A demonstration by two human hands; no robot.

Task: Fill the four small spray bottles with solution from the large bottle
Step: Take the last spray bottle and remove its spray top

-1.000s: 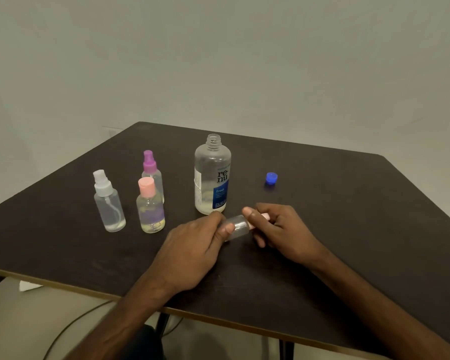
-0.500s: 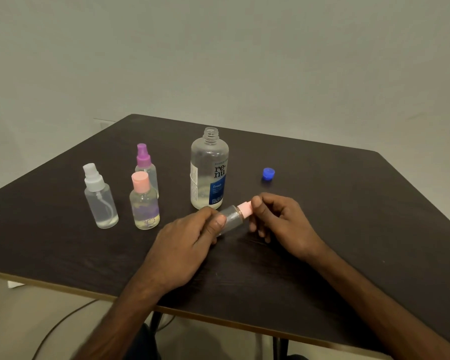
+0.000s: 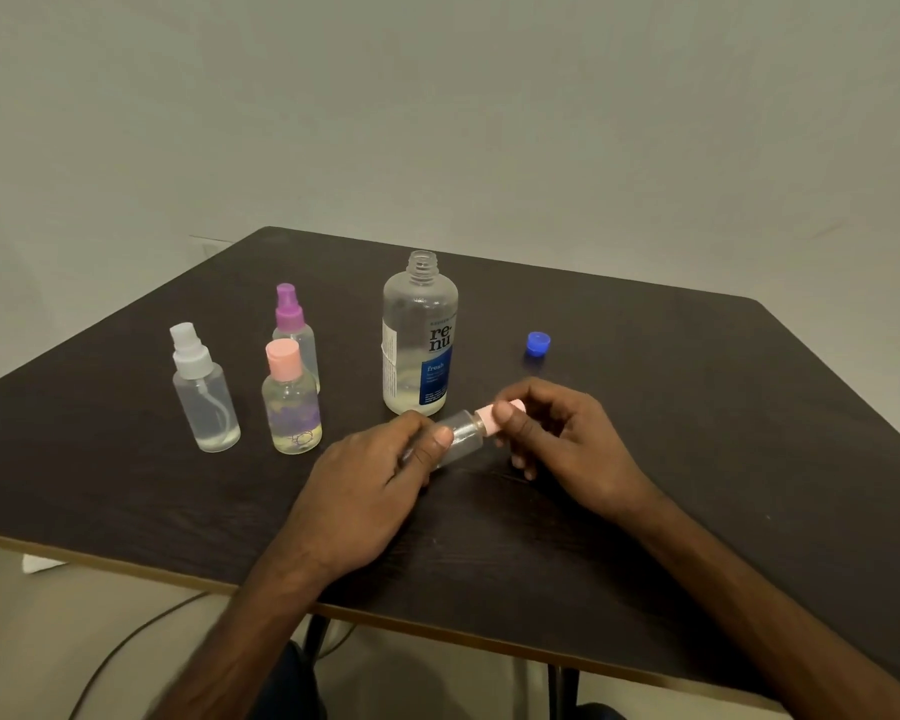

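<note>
Nearest, L hand [image 3: 365, 491] grips the body of the small clear plastic spray bottle [image 3: 461, 439], thumb + fingers curled round it. R hand [image 3: 567, 444] pinches its pale pink cap [image 3: 489, 415] betw thumb & forefinger. Bottle is low over the dark wood-grain table [image 3: 697, 459], can't tell if touching, cap end tilted up toward 1 o'clock.

A sec ago it lay nearly flat; now the neck has risen and R's pinch sits squarely on the cap. Prob unscrewing: cap not yet off, bottle looks empty, so no pouring yet.

At 9–10 o'clock from it stand the clear bottle w/ white sprayer [image 3: 206, 402], the pink-capped clear bottle [image 3: 291, 407] and, behind, the purple-sprayer bottle [image 3: 292, 330]. At 12 o'clock is the large clear blue-labelled bottle [image 3: 421, 345], uncapped, solution low. Its small blue screw cap [image 3: 538, 344] lies at 1 o'clock, farther back
</note>
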